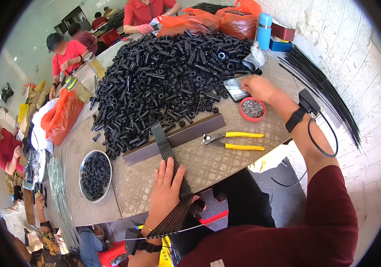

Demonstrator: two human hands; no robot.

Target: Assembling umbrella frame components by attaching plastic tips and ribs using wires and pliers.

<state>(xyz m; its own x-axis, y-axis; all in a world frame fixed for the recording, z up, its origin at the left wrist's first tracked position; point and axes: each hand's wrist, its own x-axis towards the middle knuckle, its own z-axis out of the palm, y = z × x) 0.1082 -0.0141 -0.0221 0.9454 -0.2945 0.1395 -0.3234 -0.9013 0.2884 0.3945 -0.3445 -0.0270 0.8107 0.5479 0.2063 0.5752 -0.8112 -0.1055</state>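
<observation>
**A:** ok what have we got on the table? We count one left hand (166, 189) lying flat, fingers spread, pressing down a row of black rods (168, 153) laid side by side. Looks like around six or seven rods, can't split them cleanly.

**B:** Yep, and the rods run from our lap up to one dark flat bar (175, 138) lying across the table (226, 164). Our right hand (257, 87) is up at a phone (236, 88), fingers curled on its edge, touching it.

**A:** Just beside that hand we see one red dish of small metal bits (252, 109), and one pair of yellow-handled nippers (235, 140) lying between the dish and the bar.

**B:** Plus one big heap of black plastic tubes (168, 75), way too many to count, and one metal bowl (94, 175) of black rings near the left edge.
</observation>
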